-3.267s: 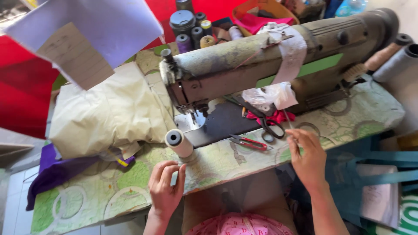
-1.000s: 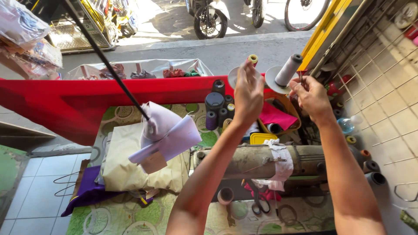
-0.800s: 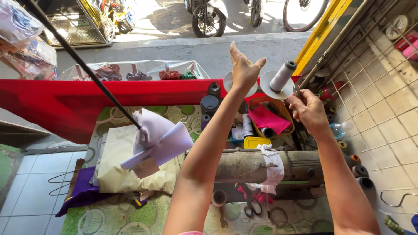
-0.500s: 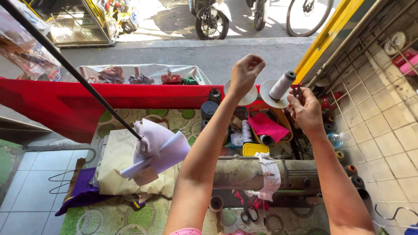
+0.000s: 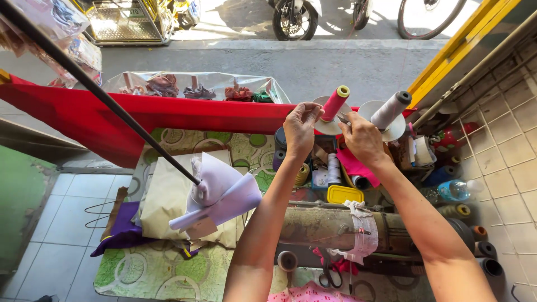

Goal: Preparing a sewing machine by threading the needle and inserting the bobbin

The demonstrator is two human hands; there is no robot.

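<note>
A pink thread spool (image 5: 334, 103) with a yellow core stands tilted on a white disc of the thread stand. A grey spool (image 5: 390, 109) stands on a second disc to its right. My left hand (image 5: 301, 127) is raised at the pink spool's left, fingertips pinched together at the disc's rim. Just right of the spool's base my right hand (image 5: 362, 137) also has its fingers pinched. Any thread between the fingers is too thin to see. Below my arms lies the worn sewing machine (image 5: 330, 226).
A yellow box (image 5: 344, 194) and several spools sit behind the machine, with scissors (image 5: 327, 275) in front. A cream cloth (image 5: 165, 196) and purple cloth (image 5: 118, 234) lie left. Papers (image 5: 226, 193) hang from a black rod. A red cloth (image 5: 140, 112) lines the far edge; a water bottle (image 5: 456, 190) is right.
A pink spool now stands on the left disc, which my left hand covered half a second ago. My left hand has dropped beside it, and both hands have closed in on the spool.
</note>
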